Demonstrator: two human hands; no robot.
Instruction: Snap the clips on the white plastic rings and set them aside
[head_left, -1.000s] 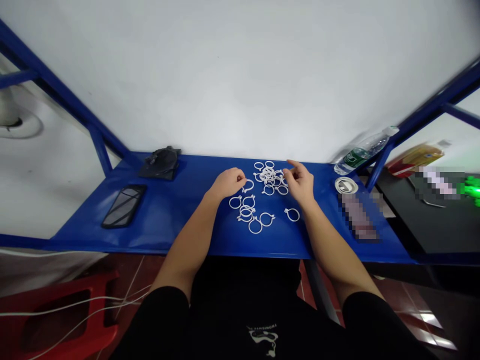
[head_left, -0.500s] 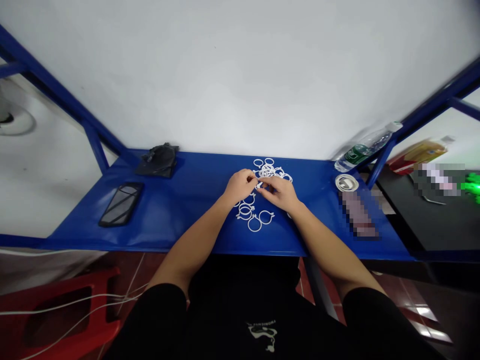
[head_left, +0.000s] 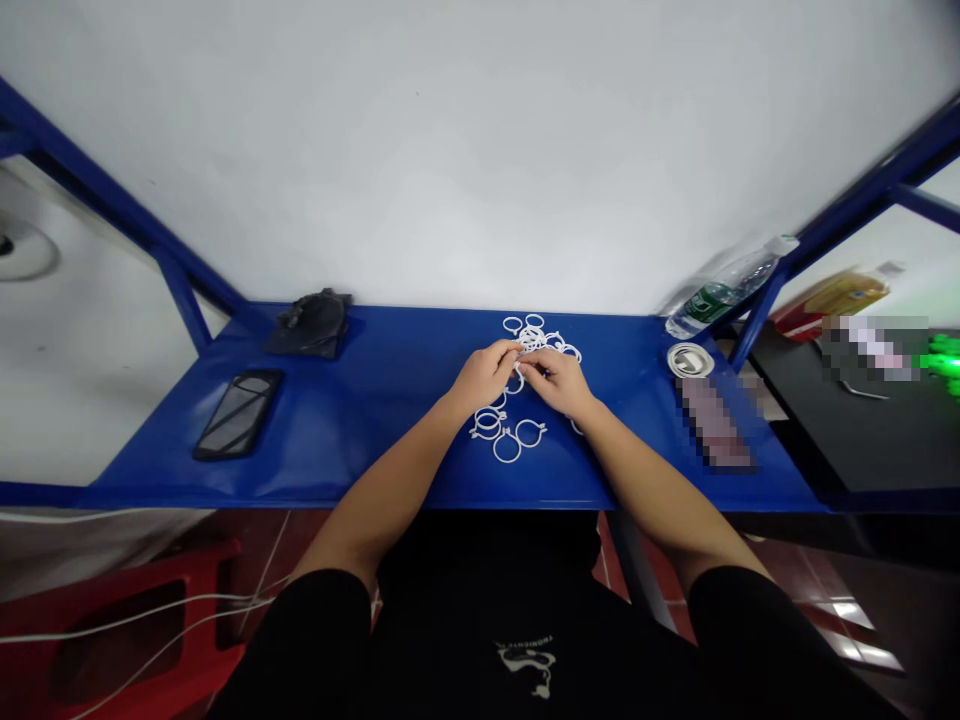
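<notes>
While L fingers (head_left: 505,351) pinch wht ring (head_left: 517,387), R fingers (head_left: 540,359) prob. too.

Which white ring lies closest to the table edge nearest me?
The lowest white ring in the picture; every other ring that shows, even its neighbor just to the right, sits farther back toward the wall.

white ring (head_left: 520,385) partly hidden by fingers (head_left: 543,361)
</notes>
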